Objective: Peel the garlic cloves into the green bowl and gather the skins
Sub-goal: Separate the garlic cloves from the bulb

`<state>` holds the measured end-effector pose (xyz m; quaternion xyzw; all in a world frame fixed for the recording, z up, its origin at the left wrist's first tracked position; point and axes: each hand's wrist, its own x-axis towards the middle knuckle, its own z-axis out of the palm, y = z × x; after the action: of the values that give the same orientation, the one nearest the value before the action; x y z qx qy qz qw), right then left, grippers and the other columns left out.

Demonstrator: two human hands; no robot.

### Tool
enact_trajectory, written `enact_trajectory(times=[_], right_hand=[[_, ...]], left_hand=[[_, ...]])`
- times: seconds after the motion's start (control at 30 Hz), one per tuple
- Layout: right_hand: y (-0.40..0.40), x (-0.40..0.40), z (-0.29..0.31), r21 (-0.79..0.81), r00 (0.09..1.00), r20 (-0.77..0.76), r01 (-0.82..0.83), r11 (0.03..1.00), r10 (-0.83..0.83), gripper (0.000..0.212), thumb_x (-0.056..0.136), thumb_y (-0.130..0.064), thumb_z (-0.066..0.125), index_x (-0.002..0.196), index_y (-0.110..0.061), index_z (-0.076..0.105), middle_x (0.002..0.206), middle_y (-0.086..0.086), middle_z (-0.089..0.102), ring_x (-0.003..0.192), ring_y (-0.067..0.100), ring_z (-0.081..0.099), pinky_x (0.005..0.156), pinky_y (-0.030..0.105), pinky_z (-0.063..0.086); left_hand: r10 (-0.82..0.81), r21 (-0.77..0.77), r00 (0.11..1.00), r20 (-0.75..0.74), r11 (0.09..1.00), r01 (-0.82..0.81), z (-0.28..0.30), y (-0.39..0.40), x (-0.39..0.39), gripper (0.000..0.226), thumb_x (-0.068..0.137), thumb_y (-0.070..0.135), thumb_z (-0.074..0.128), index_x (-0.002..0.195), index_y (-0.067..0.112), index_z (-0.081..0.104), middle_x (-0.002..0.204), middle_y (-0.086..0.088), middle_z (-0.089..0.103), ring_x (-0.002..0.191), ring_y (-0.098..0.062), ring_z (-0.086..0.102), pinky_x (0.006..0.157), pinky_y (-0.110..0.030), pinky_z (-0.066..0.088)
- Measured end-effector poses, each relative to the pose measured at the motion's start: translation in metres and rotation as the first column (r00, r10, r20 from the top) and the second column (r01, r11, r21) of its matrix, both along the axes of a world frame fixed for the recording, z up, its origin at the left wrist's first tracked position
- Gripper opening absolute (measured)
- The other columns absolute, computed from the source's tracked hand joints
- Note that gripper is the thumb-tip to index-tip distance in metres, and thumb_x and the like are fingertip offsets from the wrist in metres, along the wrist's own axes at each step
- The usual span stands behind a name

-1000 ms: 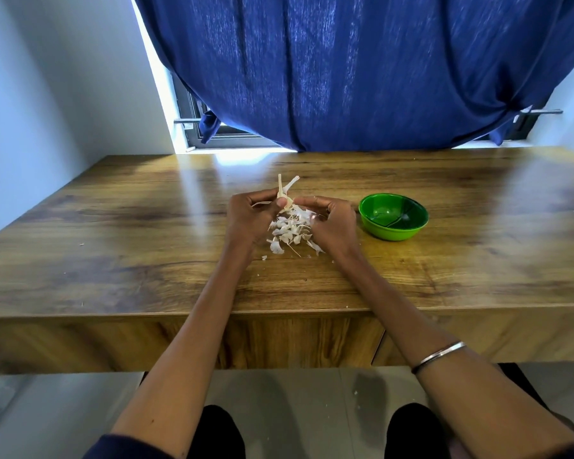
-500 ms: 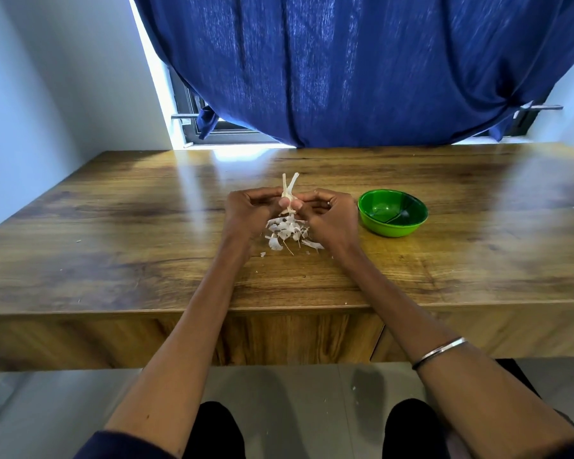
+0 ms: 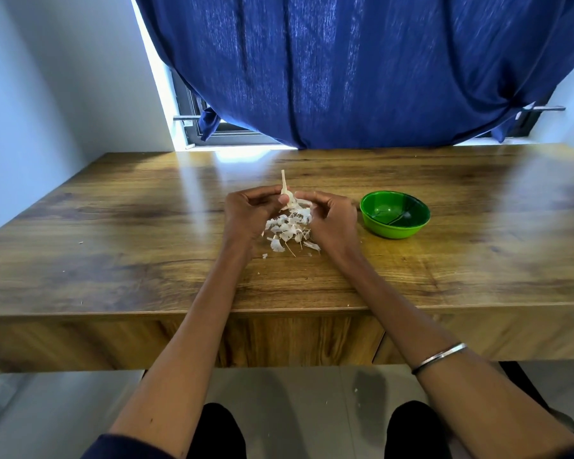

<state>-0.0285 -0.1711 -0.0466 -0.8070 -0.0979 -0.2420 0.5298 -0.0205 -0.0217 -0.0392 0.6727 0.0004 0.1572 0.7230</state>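
Left hand [image 3: 251, 212] and right hand [image 3: 330, 217] both pinching garlic [image 3: 287, 197] above skins [image 3: 289, 228], near green bowl [image 3: 395, 215].

I take the bowl [image 3: 395, 214] as my mark: it sits on the table [image 3: 113, 260], right of centre. Just left of it my right hand [image 3: 332, 220] and, further left, my left hand [image 3: 249, 215] meet over a pile of skins [image 3: 287, 230] lying on the table. Between the fingertips a garlic piece [image 3: 287, 197] stands up, its stalk pointing away. Behind the bowl, past the table's far edge, hangs a curtain [image 3: 362, 71].
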Motion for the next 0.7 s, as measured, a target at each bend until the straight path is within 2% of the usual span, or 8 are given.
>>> enact_trajectory(times=[0.1, 0.2, 0.3, 0.4, 0.5, 0.6, 0.63, 0.7], right_hand=[[0.0019, -0.0017, 0.0035, 0.138, 0.999, 0.033, -0.037, 0.99, 0.033, 0.019, 0.1, -0.014, 0.059, 0.112, -0.015, 0.075, 0.104, -0.008, 0.075, 0.095, 0.002, 0.071, 0.087, 0.029, 0.059], [0.0034, -0.0056, 0.0026, 0.157, 0.987, 0.003, -0.158, 0.975, 0.159, 0.02, 0.091, -0.028, 0.074, 0.108, -0.018, 0.076, 0.097, -0.007, 0.078, 0.087, 0.004, 0.074, 0.078, 0.031, 0.062], [0.0021, -0.0049, 0.0022, 0.149, 0.992, 0.003, -0.122, 0.981, 0.122, 0.016, 0.086, -0.02, 0.081, 0.101, -0.014, 0.078, 0.086, -0.003, 0.078, 0.074, 0.009, 0.075, 0.069, 0.03, 0.063], [-0.0027, -0.0033, 0.0046, 0.228, 0.995, -0.027, -0.083, 0.97, 0.092, 0.007, 0.086, -0.008, 0.079, 0.091, -0.012, 0.078, 0.077, -0.004, 0.076, 0.066, 0.014, 0.074, 0.061, 0.024, 0.061], [-0.0035, -0.0011, 0.0011, 0.101, 0.997, -0.023, -0.066, 0.993, 0.069, 0.009, 0.086, -0.005, 0.076, 0.091, -0.012, 0.078, 0.081, -0.006, 0.076, 0.07, 0.008, 0.074, 0.065, 0.022, 0.061], [-0.0002, 0.0014, -0.0022, -0.074, 0.995, -0.038, -0.092, 0.993, 0.089, 0.013, 0.087, -0.006, 0.075, 0.093, -0.017, 0.079, 0.084, -0.016, 0.073, 0.076, -0.007, 0.069, 0.073, 0.01, 0.055], [0.0012, 0.001, -0.0019, -0.093, 0.995, -0.04, -0.091, 0.991, 0.088, 0.014, 0.089, -0.009, 0.073, 0.098, -0.018, 0.079, 0.089, -0.018, 0.073, 0.076, -0.011, 0.066, 0.075, 0.007, 0.051], [0.0026, 0.0006, -0.0004, -0.085, 0.998, -0.019, -0.058, 0.995, 0.057, 0.015, 0.094, -0.017, 0.069, 0.106, -0.018, 0.078, 0.098, -0.013, 0.075, 0.081, -0.01, 0.065, 0.081, 0.011, 0.05]], left_hand=[[0.004, 0.033, 1.0, -0.002, 0.999, -0.004, 0.0002, 0.0, -0.0006, 0.027, 0.076, 0.003, 0.086, 0.102, 0.002, 0.078, 0.092, -0.013, 0.079, 0.085, -0.027, 0.078, 0.084, -0.042, 0.063], [-0.002, 0.039, 1.0, 0.003, 0.999, 0.002, 0.0013, 0.0002, -0.003, 0.025, 0.078, 0.004, 0.086, 0.102, 0.002, 0.079, 0.093, -0.011, 0.079, 0.087, -0.025, 0.078, 0.083, -0.04, 0.063], [-0.029, -0.002, 0.999, -0.012, 1.0, 0.029, 0.0044, -0.0004, -0.0058, 0.023, 0.08, 0.002, 0.083, 0.102, 0.001, 0.077, 0.092, -0.011, 0.079, 0.087, -0.026, 0.078, 0.081, -0.037, 0.063], [-0.057, -0.117, 0.997, -0.05, 0.992, 0.051, 0.0067, -0.001, -0.0069, 0.022, 0.085, -0.004, 0.076, 0.107, -0.002, 0.075, 0.086, -0.004, 0.079, 0.079, -0.021, 0.077, 0.069, -0.027, 0.061], [-0.054, -0.175, 0.997, -0.053, 0.984, 0.044, 0.0087, -0.001, -0.0078, 0.025, 0.088, -0.005, 0.071, 0.113, -0.005, 0.072, 0.083, -0.003, 0.079, 0.074, -0.017, 0.076, 0.067, -0.025, 0.061], [-0.021, -0.156, 0.999, -0.025, 0.988, 0.017, 0.0085, 0.0013, -0.008, 0.028, 0.088, -0.003, 0.073, 0.115, -0.007, 0.072, 0.095, -0.008, 0.079, 0.082, -0.018, 0.077, 0.075, -0.029, 0.062], [-0.008, -0.135, 1.0, -0.018, 0.991, 0.006, 0.0083, 0.0019, -0.0079, 0.028, 0.087, -0.002, 0.075, 0.114, -0.006, 0.073, 0.098, -0.01, 0.078, 0.085, -0.02, 0.077, 0.078, -0.031, 0.062], [0.012, -0.063, 1.0, -0.002, 0.998, -0.012, 0.0075, 0.0016, -0.0075, 0.026, 0.083, 0.002, 0.08, 0.109, -0.002, 0.076, 0.097, -0.012, 0.079, 0.088, -0.023, 0.077, 0.081, -0.034, 0.062]])
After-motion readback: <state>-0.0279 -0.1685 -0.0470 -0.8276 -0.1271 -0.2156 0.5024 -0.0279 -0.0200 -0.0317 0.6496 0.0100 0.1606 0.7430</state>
